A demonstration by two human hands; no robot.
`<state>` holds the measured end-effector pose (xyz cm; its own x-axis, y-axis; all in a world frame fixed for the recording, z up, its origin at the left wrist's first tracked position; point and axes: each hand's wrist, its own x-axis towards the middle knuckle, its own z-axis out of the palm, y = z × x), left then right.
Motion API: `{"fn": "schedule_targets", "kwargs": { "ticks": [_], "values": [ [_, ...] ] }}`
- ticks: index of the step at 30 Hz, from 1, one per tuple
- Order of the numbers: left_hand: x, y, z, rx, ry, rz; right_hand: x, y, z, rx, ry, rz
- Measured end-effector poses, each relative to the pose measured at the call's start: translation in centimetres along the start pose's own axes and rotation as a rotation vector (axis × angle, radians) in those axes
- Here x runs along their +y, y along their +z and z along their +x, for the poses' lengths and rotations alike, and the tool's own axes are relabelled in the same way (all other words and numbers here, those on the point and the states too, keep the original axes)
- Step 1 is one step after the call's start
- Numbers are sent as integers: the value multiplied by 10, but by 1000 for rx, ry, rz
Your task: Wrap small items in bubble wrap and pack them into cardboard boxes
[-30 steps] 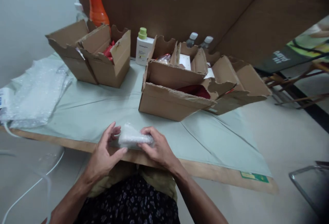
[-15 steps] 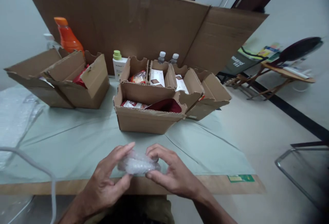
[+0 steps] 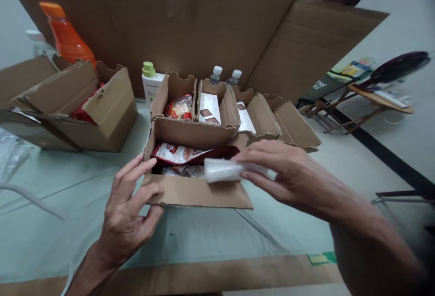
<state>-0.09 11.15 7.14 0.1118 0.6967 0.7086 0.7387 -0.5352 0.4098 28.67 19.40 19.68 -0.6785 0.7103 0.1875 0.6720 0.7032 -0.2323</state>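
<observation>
My right hand [image 3: 285, 176] is closed on a small bubble-wrapped bundle [image 3: 222, 170], held over the front edge of the nearest cardboard box [image 3: 204, 191]. What the wrap contains I cannot make out. At the box's left front corner, my left hand [image 3: 131, 210] grips the front wall, with the thumb outside and below and the fingers along the top. Inside this box lie a dark red and white packet [image 3: 180, 152] and, in front of it, a clear wrapped item [image 3: 183, 171].
Behind stand more open boxes, with a red snack bag [image 3: 180, 108] and white cartons [image 3: 210, 108]. Another box [image 3: 115, 105] stands at left near an orange bottle [image 3: 70, 37]. A tall cardboard panel [image 3: 142, 24] closes the back; a grey cable [image 3: 30, 198] crosses the left.
The bubble-wrapped bundle has gone from between both hands to the right hand alone, forward over the near box. My left hand has moved onto that box, whose front wall now leans outward.
</observation>
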Motion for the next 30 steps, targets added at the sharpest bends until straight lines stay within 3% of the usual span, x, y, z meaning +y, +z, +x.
{"fn": "schedule_targets", "kwargs": {
  "ticks": [4,7,13,17,24,27,30],
  "values": [
    [-1,0,0,-1,-13,-18,-19,26,40,-298,-65,-219],
    [-2,1,3,-1,-31,-27,-29,45,61,-397,-84,-202],
    [-1,3,3,9,-47,-40,-27,65,64,-336,102,-286],
    [0,4,2,26,-39,-37,-26,70,62,-398,195,-310],
    [0,4,1,39,-55,-23,-39,70,81,-503,169,-480],
    [2,5,0,37,-64,-27,-44,70,89,-486,173,-484],
    [6,3,-3,95,-108,-73,-40,59,76,-408,184,-438]
  ]
}}
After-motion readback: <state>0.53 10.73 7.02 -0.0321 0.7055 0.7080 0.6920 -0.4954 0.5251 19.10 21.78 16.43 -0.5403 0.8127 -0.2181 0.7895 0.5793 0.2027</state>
